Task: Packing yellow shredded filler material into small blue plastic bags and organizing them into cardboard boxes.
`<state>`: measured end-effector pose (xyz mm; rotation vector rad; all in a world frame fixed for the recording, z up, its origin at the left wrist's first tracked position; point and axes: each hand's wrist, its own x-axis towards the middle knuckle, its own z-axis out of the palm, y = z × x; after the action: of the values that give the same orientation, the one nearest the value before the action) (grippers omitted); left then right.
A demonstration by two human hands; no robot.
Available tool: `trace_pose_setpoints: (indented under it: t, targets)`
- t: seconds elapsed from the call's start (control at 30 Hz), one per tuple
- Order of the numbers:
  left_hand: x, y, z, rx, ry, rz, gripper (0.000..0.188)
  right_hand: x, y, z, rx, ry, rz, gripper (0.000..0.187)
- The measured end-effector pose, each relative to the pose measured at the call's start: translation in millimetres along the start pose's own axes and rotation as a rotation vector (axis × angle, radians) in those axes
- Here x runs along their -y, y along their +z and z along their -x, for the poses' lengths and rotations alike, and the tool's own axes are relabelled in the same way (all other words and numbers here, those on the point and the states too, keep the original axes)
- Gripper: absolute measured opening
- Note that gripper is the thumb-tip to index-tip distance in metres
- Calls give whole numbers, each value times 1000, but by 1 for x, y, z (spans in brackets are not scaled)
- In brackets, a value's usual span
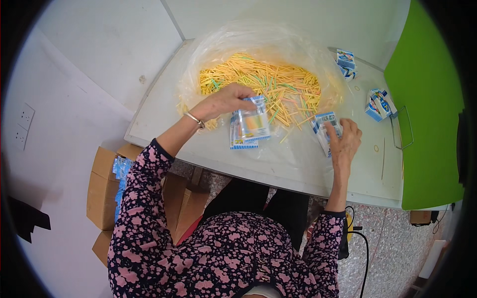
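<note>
Pinched by its top edge, a clear plastic packet with blue-striped ends hangs from my left hand. Pale coloured sticks show through its window. Partly behind it, a similar packet lies at the near side of the stick heap. My right hand is over more blue-striped packets on the right, its thumb touching them and its fingers apart. Between and beyond both hands, many thin yellow, orange and green sticks fill a large open clear plastic bag.
Small blue-and-white boxes stand at the table's right, with more packs farther back. A wire stand and a green panel border that side. Rubber bands lie nearby. Cardboard boxes with blue packets stand below left.
</note>
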<state>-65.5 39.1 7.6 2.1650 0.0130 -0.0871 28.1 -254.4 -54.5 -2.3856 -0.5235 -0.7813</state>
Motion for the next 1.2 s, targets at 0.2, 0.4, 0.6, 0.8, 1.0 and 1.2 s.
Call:
trace_pose_setpoints:
  t: [0.2,0.4,0.6,0.8,1.0,1.2]
  targets:
    - [37,10,4,-205,120,-540,25,-21,17,9,126,133,64,21]
    - [-3,25,-13,-268,331,-631,29,-38,22,7,87,140,-13,13]
    - [-45,55,-35,-256,285,-201,40,29,1,0,-88,-205,-290,16]
    - [-58,64,-47,1,186,-181,32,45,-3,8,18,-165,-404,28]
    - [-36,68,-41,-155,284,-61,22,38,10,9,316,158,-830,19]
    - [-32,69,-35,-172,369,-212,17,38,6,10,464,269,-937,15]
